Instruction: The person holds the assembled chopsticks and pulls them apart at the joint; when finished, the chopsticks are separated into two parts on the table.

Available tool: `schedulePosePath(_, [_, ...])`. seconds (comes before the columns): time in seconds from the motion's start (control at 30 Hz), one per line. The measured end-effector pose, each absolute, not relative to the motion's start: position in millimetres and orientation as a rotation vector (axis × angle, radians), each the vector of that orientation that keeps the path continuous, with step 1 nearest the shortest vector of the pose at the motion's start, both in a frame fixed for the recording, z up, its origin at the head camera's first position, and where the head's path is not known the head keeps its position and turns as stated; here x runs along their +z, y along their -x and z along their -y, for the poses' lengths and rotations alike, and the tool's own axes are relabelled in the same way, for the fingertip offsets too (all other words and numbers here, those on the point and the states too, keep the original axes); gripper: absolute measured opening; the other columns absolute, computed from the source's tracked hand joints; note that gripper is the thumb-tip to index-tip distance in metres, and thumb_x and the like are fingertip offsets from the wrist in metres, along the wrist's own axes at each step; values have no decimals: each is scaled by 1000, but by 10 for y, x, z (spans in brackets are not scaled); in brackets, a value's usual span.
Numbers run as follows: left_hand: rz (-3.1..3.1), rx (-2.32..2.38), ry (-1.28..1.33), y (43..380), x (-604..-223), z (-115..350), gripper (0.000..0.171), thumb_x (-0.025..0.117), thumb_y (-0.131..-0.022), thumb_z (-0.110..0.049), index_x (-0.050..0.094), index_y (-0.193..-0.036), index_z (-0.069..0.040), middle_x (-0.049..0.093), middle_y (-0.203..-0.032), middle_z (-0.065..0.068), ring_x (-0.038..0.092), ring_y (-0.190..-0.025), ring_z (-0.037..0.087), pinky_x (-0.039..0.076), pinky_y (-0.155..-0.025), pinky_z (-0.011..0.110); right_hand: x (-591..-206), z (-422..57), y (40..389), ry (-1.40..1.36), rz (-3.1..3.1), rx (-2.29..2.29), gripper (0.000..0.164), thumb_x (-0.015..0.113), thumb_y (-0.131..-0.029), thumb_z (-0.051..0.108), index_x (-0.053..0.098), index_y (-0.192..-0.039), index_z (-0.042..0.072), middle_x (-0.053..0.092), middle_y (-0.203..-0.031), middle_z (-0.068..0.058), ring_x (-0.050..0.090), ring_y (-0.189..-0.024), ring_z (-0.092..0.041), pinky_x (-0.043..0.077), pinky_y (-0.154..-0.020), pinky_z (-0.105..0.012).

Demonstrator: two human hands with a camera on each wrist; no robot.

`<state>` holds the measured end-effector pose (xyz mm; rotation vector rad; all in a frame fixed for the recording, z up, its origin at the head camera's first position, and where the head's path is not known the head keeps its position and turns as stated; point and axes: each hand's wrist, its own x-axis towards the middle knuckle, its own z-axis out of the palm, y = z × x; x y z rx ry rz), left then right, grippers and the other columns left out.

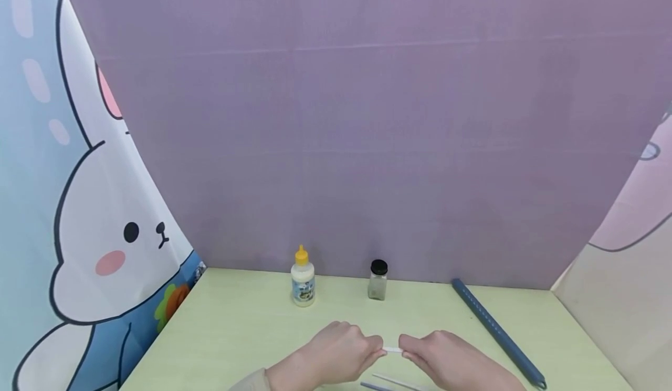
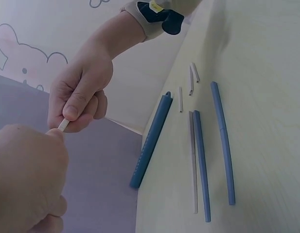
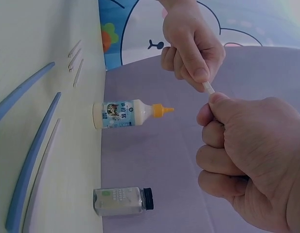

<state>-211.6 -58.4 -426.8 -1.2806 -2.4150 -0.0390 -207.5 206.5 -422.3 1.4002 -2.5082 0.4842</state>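
Observation:
Above the table's front, both hands pinch opposite ends of a short thin white stick (image 1: 392,350). My left hand (image 1: 341,353) grips its left end between thumb and curled fingers. The other end is held the same way by my right hand (image 1: 451,359). Only a small middle length of the stick shows between the fists; the rest is hidden in the fingers. Below the hands on the table lie two long blue sticks (image 2: 202,167) and a long pale stick (image 2: 193,165). Several short white stick pieces (image 2: 181,99) are scattered close by.
A glue bottle with a yellow nozzle (image 1: 303,283) stands at the table's back. Right of it is a small clear jar with a black lid (image 1: 377,285). A long dark-blue rod (image 1: 499,332) with an end loop lies slantwise on the right. A purple cloth (image 1: 367,146) hangs behind.

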Motion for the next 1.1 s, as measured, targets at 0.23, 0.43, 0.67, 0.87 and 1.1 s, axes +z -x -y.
schedulePosePath(0.23, [2410, -36, 1280, 2167, -4313, 575, 38, 53, -112, -34, 54, -76, -22, 32, -52, -13, 23, -46, -2, 23, -44, 16, -4255, -2068, 2125, -1381, 2496, 443, 27, 65, -106, 20, 48, -86, 28, 19, -69, 25, 17, -61, 15, 17, -55, -2])
schedulePosePath(0.43, [2430, -16, 1265, 2197, -4338, 571, 37, 53, -112, -35, 56, -78, -22, 33, -52, -13, 23, -46, -1, 24, -43, 16, -4286, -2074, 2216, -1469, 2436, 483, 25, 65, -106, 16, 49, -88, 24, 20, -69, 23, 17, -62, 15, 17, -55, -2])
schedulePosePath(0.67, [2489, -42, 1221, 2191, -4342, 551, 36, 53, -112, -36, 57, -79, -22, 35, -53, -13, 24, -45, -1, 25, -42, 17, -4307, -2083, 2287, -1531, 2395, 518, 21, 61, -108, 19, 49, -91, 21, 20, -69, 23, 17, -62, 16, 21, -55, -2])
schedulePosePath(0.87, [2482, -19, 1205, 2187, -4312, 550, 36, 53, -112, -37, 57, -79, -22, 36, -53, -13, 25, -45, 0, 25, -42, 17, -4253, -2087, 2312, -1524, 2385, 495, 24, 64, -106, 18, 48, -89, 22, 20, -69, 22, 18, -63, 14, 22, -56, -4])
schedulePosePath(1.1, [2455, -52, 1254, 2176, -4303, 553, 37, 53, -112, -36, 56, -78, -22, 36, -52, -12, 25, -45, 0, 24, -42, 17, -4230, -2114, 2275, -1534, 2422, 492, 22, 61, -108, 20, 49, -90, 23, 20, -69, 23, 17, -62, 15, 21, -55, -3])
